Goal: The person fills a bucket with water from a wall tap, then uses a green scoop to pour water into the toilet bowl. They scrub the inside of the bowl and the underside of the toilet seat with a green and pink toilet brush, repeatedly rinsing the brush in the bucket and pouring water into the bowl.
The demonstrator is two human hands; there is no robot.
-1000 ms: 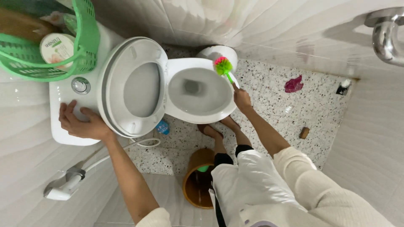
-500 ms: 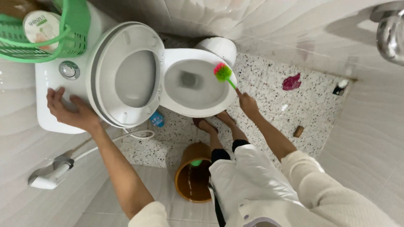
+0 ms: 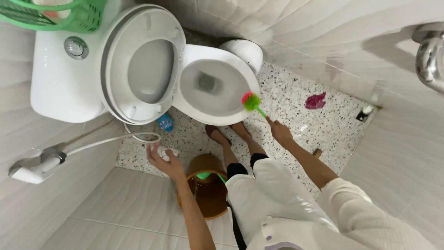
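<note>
Closest in, the left hand (image 3: 163,159) hangs loose with fingers spread and nothing in it, over the speckled floor (image 3: 296,106) just above the brown bucket (image 3: 208,192). The right hand (image 3: 279,130) is wrapped around the green handle of the toilet brush (image 3: 252,103). The handle runs up and to the left from that fist, so the pink-and-green bristle head sits right at the near rim of the toilet bowl (image 3: 210,85), way closer to the right hand than the left.

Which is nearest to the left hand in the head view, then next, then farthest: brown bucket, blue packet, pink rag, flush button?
From the left hand:
1. Brown bucket, just beside the wrist, by the legs.
2. Blue packet, on the floor under the toilet seat.
3. Flush button, on the tank top.
4. Pink rag, on the floor across the bowl.
</note>
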